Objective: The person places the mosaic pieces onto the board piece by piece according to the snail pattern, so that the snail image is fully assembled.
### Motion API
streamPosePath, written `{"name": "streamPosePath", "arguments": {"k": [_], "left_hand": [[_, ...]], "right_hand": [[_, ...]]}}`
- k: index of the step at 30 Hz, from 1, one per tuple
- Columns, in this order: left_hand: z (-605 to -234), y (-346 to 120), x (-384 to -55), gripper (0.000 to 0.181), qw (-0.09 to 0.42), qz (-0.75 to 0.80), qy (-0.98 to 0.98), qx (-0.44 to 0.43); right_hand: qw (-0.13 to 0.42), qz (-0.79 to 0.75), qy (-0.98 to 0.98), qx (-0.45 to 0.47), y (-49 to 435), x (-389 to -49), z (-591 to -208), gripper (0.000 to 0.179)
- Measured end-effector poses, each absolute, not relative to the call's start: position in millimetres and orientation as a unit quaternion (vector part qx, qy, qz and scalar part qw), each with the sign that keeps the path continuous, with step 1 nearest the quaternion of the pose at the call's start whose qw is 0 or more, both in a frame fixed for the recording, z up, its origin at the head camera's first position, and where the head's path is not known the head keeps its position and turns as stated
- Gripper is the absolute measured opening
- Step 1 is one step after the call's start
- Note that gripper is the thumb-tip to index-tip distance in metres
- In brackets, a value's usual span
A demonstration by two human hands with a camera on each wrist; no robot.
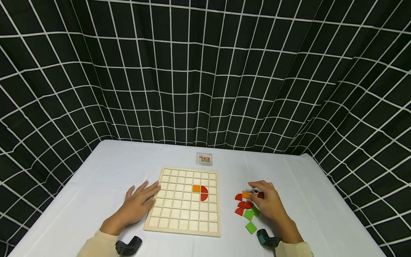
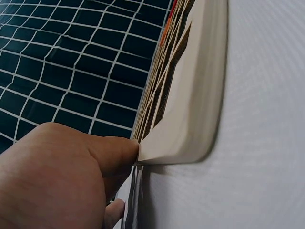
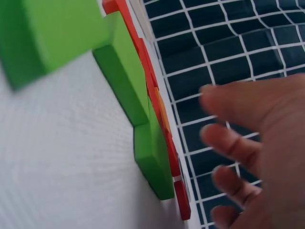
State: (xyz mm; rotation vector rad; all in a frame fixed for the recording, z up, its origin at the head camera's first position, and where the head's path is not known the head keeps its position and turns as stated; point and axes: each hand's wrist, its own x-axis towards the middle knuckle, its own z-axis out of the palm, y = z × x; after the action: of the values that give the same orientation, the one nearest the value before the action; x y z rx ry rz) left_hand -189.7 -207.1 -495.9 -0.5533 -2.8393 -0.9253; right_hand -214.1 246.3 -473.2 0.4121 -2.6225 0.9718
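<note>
My left hand [image 1: 136, 204] rests at the left edge of a wooden grid board [image 1: 183, 232], fingers extended, fingertips on its rim. In the left wrist view the thumb [image 2: 114, 152] lies against the board's corner. On the board, an orange square [image 1: 196, 188] sits beside two red quarter-circle tiles [image 1: 204, 193] that form a half disc. My right hand [image 1: 268, 200] hovers over loose tiles, its thumb and fingers bent and apart with nothing between them. Near it lie red quarter circles [image 1: 238, 197], an orange tile [image 1: 245, 194], green squares [image 1: 251, 227] and a partly covered black-and-white tile [image 1: 255, 191].
Behind the board lies a small picture card [image 1: 204, 159] with a coloured pattern on a grid. A white cloth covers the table [image 1: 128, 157]. Black curtains [image 1: 199, 78] with white grid lines surround it. Dark devices [image 1: 129, 246] are strapped at both wrists.
</note>
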Motion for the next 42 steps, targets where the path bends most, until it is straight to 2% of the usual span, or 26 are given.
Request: {"name": "streamPosePath", "arguments": {"k": [19,27,42], "left_hand": [[-494.2,-208.3,-190.5,0.041,0.059,-0.305,-0.932,-0.189],[-493.9,-208.2,-189.1,0.041,0.060,-0.303,-0.933,-0.186],[-496.8,-208.9,-189.5,0.041,0.059,-0.306,-0.932,-0.187]], "right_hand": [[0.131,0.277,-0.941,0.144,244.9,-219.9,-485.5,0.027],[0.123,0.273,-0.943,0.143,242.8,-220.8,-484.8,0.034],[0.160,0.270,-0.937,0.153,240.9,-219.6,-484.8,0.028]]}}
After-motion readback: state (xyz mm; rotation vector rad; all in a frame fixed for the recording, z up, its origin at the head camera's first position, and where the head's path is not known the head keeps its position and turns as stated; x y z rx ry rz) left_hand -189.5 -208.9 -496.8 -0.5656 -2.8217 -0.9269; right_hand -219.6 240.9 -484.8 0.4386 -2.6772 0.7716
